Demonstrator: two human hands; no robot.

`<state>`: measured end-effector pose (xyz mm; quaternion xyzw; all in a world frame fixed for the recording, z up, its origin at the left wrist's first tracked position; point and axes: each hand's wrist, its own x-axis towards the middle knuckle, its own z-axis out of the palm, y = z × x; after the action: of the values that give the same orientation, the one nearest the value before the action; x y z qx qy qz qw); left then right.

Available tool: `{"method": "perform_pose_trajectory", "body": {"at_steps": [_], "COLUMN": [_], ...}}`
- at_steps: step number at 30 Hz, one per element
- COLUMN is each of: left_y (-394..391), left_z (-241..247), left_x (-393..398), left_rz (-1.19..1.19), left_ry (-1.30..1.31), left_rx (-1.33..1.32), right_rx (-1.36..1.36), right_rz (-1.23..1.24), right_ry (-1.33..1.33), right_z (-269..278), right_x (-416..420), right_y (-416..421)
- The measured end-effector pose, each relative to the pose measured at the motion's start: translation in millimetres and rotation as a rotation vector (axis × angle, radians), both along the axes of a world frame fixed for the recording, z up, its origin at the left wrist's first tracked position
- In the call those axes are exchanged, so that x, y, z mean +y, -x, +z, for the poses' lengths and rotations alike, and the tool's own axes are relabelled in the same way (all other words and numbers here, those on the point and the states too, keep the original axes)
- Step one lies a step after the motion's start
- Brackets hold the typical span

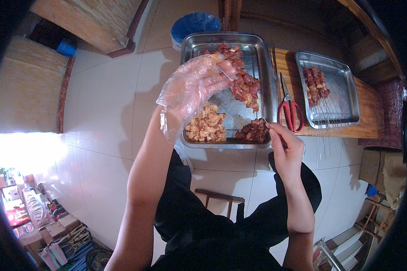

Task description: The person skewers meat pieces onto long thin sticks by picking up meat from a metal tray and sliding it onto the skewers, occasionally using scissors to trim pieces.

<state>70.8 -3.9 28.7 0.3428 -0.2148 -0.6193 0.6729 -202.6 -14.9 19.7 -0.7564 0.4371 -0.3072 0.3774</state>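
My left hand (pixel 203 78), in a clear plastic glove, hovers over a metal tray (pixel 227 145) with its fingers loosely spread. The pointed end of a thin metal skewer (pixel 225 73) passes in front of those fingers. My bare right hand (pixel 287 145) pinches the skewer's other end at the tray's right front corner. Chunks of reddish meat (pixel 246 89) lie along the skewer's line and hide its middle. Behind my left hand is more red meat (pixel 229 50). Pale diced pieces (pixel 207 124) are heaped at the front left, and darker meat (pixel 254 130) at the front right.
Red-handled scissors (pixel 290 113) lie on a wooden bench (pixel 369 105), right of the tray. Bare skewers (pixel 274 67) lie between them. A second metal tray (pixel 342 81) holds several loaded skewers (pixel 315 86), their ends overhanging its front. A blue-lined bucket (pixel 195 25) stands behind.
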Motion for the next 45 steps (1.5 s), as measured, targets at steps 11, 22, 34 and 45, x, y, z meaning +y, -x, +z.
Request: {"method": "perform_pose_trajectory", "body": {"at_steps": [11,22,34,45], "left_y": [3,11,35,60], "left_z": [-1,-6,-3,-13], "left_x": [-2,-4,-3,-1], "left_rz": [-0.002,-0.015,-0.024,-0.032], "left_ry": [0.004,0.045,-0.079,-0.18], "left_rx": [0.036,0.041,0.103,0.003], "right_rx": [-0.013,-0.031,-0.3,-0.493], "right_rz": [-0.003,0.005,0.024,-0.022], "right_ry": [0.001,-0.096,-0.47,-1.105], "right_z": [5,-4,-15,0], "right_x": [2,4,7,-1], "right_y": [0,-1,-8,-14]}}
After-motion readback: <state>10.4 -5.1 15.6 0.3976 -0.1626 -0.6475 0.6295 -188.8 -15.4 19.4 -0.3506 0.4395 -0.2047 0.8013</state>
